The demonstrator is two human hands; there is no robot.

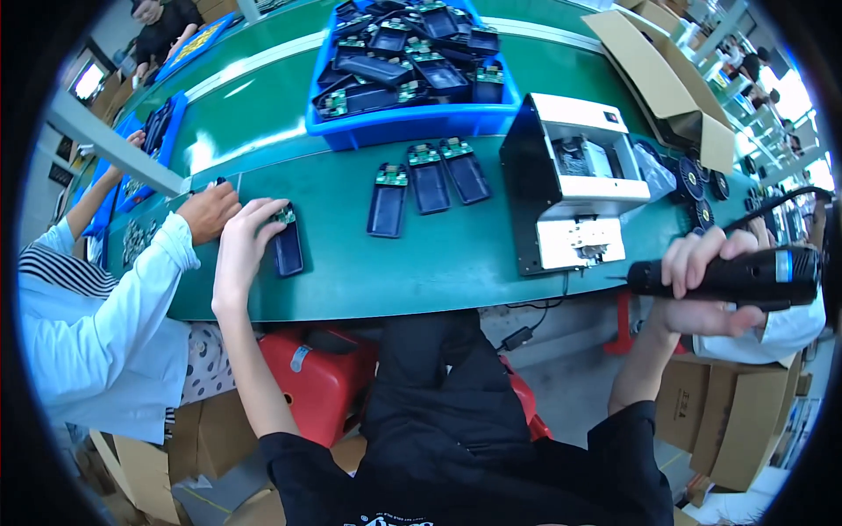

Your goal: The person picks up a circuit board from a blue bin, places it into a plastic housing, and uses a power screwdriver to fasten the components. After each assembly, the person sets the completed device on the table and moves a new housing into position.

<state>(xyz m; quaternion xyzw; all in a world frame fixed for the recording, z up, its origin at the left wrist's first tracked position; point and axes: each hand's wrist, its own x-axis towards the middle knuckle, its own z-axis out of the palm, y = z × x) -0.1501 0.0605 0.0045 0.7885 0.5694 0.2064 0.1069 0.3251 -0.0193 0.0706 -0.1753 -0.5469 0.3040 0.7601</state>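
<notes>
My left hand rests at the left of the table, its fingers closed on the upper end of a dark plastic housing with a green circuit board at its top. The housing lies on the green table mat. In my right hand, held up at the right past the table's front edge, is a black electric screwdriver, its thin bit pointing left. Three similar housings with boards, one of them the leftmost housing, lie side by side in the middle of the table.
A blue bin piled with such housings stands behind. A black-and-white screw feeder sits right of centre, with black reels and an open cardboard box beyond. A co-worker's hand is close to my left hand.
</notes>
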